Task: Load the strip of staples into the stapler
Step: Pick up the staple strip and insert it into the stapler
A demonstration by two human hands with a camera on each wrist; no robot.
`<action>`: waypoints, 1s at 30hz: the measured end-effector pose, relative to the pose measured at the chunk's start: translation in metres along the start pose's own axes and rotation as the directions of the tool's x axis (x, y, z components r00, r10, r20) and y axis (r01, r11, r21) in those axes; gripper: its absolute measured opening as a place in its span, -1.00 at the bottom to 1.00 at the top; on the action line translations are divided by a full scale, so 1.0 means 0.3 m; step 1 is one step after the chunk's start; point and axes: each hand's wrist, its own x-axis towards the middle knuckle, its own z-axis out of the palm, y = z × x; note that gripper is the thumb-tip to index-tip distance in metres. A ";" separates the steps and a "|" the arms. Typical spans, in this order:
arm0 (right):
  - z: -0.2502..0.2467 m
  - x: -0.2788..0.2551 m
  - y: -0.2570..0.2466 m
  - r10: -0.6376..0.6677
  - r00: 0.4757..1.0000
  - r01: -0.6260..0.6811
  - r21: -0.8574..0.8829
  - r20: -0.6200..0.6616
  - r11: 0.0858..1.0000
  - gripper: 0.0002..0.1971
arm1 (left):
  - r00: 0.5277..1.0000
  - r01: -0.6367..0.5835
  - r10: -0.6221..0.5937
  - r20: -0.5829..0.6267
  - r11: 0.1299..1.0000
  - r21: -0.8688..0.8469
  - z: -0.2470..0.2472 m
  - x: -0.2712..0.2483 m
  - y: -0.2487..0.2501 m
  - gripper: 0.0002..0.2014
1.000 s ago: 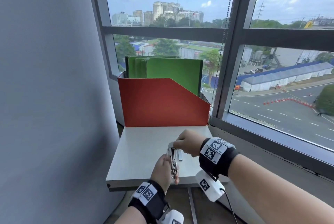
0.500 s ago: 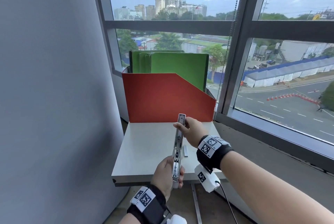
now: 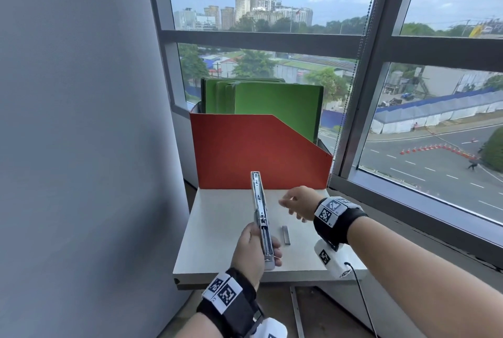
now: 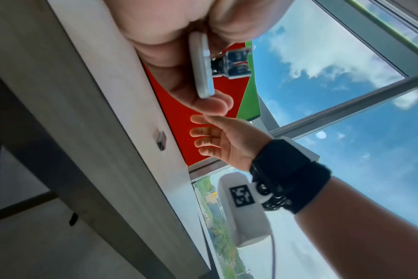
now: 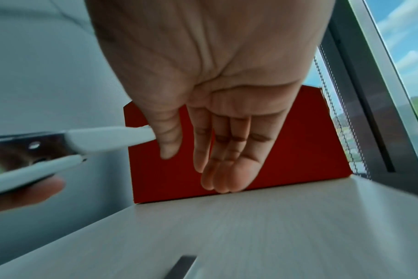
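Metal stapler [image 3: 260,217] in left hand [image 3: 251,250]

Glossy metal and white plastic stapler [image 3: 260,217], matt pale table [image 3: 217,228]

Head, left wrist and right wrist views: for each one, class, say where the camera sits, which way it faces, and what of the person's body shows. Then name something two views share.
Head: worn on the head, facing forward and down at the table; both forearms show, left hand gripping the opened stapler, right hand open.
Left wrist: looks along the left hand, up past the table edge toward the window.
Right wrist: looks along the open palm at the red file box.
Shared: the strip of staples on the table, in all three.
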 end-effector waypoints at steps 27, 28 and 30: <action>-0.016 -0.054 -0.032 -0.113 0.993 0.087 0.453 0.030 0.887 -0.91 | 0.987 0.124 -0.126 -0.100 0.992 -0.028 -0.008 0.113 -0.043 -0.77; -0.016 -0.064 -0.049 -0.148 0.988 0.114 0.477 0.036 0.871 -0.92 | 0.987 0.126 -0.128 -0.098 0.992 -0.027 -0.007 0.114 -0.043 -0.77; 0.002 -0.080 -0.072 -0.194 0.980 0.142 0.515 0.049 0.845 -0.91 | 0.988 0.123 -0.123 -0.091 0.992 -0.016 -0.002 0.111 -0.045 -0.78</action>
